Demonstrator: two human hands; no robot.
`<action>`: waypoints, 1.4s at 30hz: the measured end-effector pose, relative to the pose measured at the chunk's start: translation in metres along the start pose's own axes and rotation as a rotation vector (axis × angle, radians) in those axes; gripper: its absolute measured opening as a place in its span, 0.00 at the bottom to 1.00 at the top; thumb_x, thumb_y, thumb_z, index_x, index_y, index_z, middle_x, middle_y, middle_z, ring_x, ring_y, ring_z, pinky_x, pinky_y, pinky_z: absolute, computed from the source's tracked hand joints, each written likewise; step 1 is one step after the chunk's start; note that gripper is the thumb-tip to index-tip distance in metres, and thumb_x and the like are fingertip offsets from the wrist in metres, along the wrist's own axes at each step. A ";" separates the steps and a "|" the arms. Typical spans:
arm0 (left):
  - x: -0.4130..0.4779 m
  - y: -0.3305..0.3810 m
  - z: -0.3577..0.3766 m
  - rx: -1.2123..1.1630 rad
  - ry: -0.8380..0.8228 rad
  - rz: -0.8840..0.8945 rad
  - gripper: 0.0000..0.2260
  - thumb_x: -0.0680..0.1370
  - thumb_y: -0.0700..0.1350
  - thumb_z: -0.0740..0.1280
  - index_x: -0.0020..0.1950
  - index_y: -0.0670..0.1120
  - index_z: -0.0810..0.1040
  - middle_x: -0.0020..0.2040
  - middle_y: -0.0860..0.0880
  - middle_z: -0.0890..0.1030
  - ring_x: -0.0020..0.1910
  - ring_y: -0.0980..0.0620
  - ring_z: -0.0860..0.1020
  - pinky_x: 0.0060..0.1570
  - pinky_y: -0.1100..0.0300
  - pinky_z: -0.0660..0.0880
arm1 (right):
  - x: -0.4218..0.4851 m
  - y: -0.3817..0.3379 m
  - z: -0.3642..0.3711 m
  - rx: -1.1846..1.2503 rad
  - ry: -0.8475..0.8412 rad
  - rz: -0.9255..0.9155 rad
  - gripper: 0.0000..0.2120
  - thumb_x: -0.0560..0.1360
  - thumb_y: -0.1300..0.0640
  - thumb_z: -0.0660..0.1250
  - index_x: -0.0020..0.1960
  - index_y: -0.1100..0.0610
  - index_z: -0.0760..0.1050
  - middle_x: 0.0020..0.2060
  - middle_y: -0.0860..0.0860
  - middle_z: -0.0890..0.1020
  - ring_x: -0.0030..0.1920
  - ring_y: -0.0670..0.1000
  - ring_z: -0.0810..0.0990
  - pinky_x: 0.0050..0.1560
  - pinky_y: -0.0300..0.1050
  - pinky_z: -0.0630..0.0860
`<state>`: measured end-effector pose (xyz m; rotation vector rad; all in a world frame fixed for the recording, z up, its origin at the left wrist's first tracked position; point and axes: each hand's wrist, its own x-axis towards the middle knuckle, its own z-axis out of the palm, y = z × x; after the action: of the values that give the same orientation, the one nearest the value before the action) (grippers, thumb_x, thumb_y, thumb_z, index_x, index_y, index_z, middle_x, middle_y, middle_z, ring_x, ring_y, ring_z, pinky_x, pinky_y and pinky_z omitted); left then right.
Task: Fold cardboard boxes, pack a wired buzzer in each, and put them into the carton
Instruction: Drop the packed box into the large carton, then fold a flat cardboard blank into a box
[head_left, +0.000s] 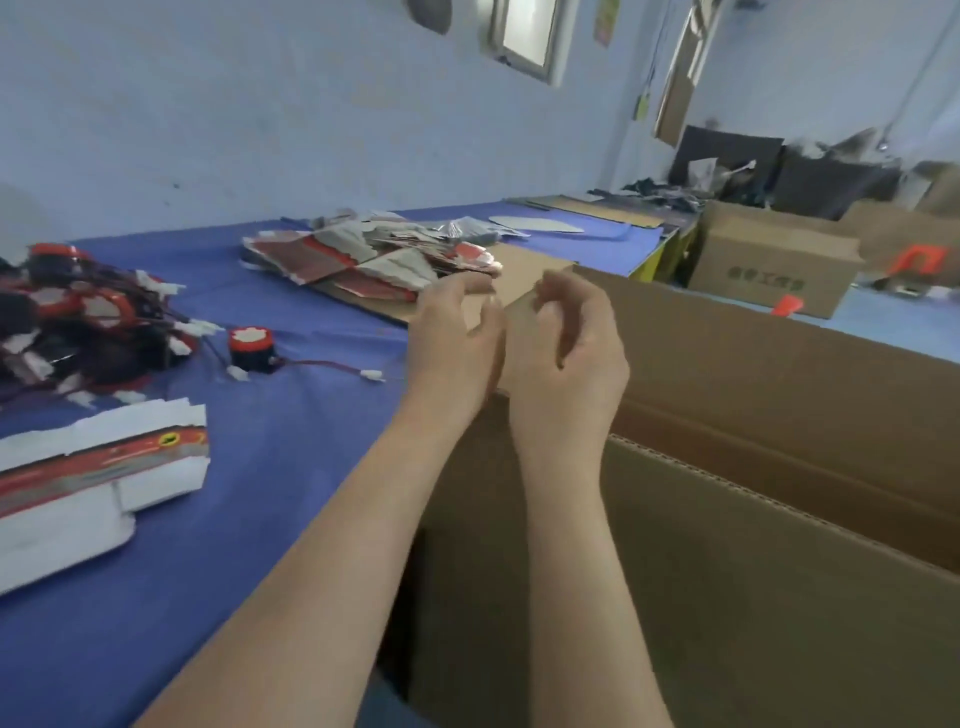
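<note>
Nearest the camera, two bare forearms reach forward over the near corner of the large open carton (753, 597), which stands against the right edge of the blue-covered worktop (270, 509). Its inside is hidden from this angle, so what it already holds cannot be told. To the left, close by, a stack of flat printed boxes (98, 467) lies on the worktop.

Further out, the left hand (457, 343) and right hand (566, 358) hang close together, just apart, in front of the carton's upright flap (524, 322). Each grip is loose: the fingers are half curled with gaps between them, and nothing shows inside either.

Beyond the hands to the left, one wired buzzer (252, 349) lies alone with its lead trailing right, beside a heap of buzzers (72, 322). Further back lies a spread pile of flat boxes (363, 260), and past the worktop's end a second carton (769, 265).

With both hands empty at the carton, this looks like the gap between one packed box and the next. The next move probably calls for swinging left, lifting one flat box off a stack and folding it before reaching for the lone buzzer.
</note>
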<state>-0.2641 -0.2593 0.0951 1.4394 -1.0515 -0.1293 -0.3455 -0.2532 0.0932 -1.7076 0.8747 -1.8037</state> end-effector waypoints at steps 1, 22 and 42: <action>0.003 -0.012 -0.021 0.019 0.055 -0.003 0.11 0.79 0.40 0.62 0.61 0.43 0.76 0.61 0.46 0.76 0.60 0.51 0.73 0.61 0.62 0.68 | -0.011 -0.002 0.019 0.086 -0.107 0.035 0.10 0.79 0.61 0.59 0.55 0.51 0.76 0.48 0.43 0.81 0.49 0.39 0.78 0.49 0.31 0.72; -0.042 -0.157 -0.252 0.377 0.305 -0.562 0.15 0.80 0.41 0.57 0.66 0.40 0.68 0.64 0.41 0.72 0.60 0.43 0.72 0.60 0.50 0.71 | -0.166 0.002 0.230 -0.317 -0.903 0.155 0.18 0.79 0.56 0.58 0.68 0.55 0.68 0.65 0.51 0.74 0.67 0.54 0.69 0.68 0.56 0.64; -0.056 -0.142 -0.319 0.105 0.752 -0.281 0.26 0.77 0.47 0.68 0.73 0.45 0.64 0.66 0.48 0.72 0.65 0.51 0.72 0.64 0.54 0.71 | -0.187 -0.063 0.270 0.120 -0.723 0.141 0.28 0.79 0.61 0.60 0.76 0.59 0.55 0.69 0.56 0.64 0.65 0.50 0.66 0.47 0.29 0.60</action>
<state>-0.0189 -0.0177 0.0143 1.5396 -0.2429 0.2575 -0.0570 -0.1031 0.0157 -1.9500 0.5363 -0.9911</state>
